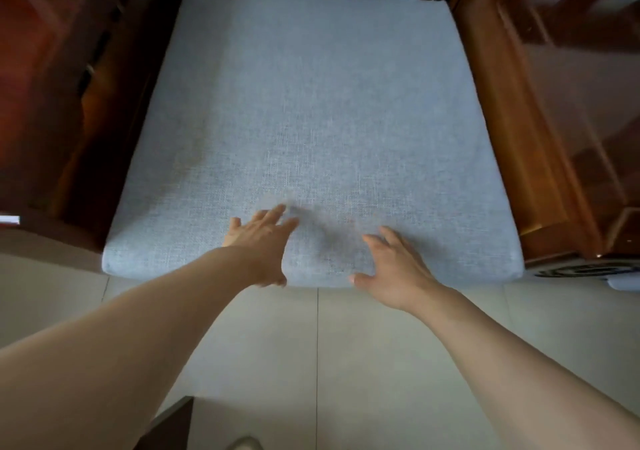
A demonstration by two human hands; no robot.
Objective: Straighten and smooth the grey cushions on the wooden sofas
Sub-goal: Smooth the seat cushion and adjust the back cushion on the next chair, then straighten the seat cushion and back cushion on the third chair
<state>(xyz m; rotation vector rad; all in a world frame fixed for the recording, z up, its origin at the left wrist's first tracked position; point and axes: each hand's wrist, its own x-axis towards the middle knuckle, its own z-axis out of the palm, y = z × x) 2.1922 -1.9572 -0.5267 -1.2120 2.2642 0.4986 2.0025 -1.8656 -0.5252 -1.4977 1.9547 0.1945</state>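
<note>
Both of my hands lie flat with fingers straight and spread, gripping nothing: the left hand (261, 242) presses palm-down on the near part of the square grey woven-fabric seat cushion (311, 110), and the right hand (394, 269) rests just beside it on the same cushion, its thumb hanging over the cushion's front edge. That cushion sits in the dark reddish-brown wooden sofa frame (512, 131), whose arms flank the cushion on either side and whose back slats show beyond its far edge; pale floor tiles (381, 363) spread out in front of the cushion's near edge. I judge this to be the smoothing step, started at the front of the cushion. Its surface already looks fairly flat, with no deep creases that I can make out, though the fabric around my fingertips is blurred. Next, I'd sweep both palms away from the front edge toward the cushion's far corners, keeping pressure even so the cover doesn't bunch, then check that it sits square between the arms.
</note>
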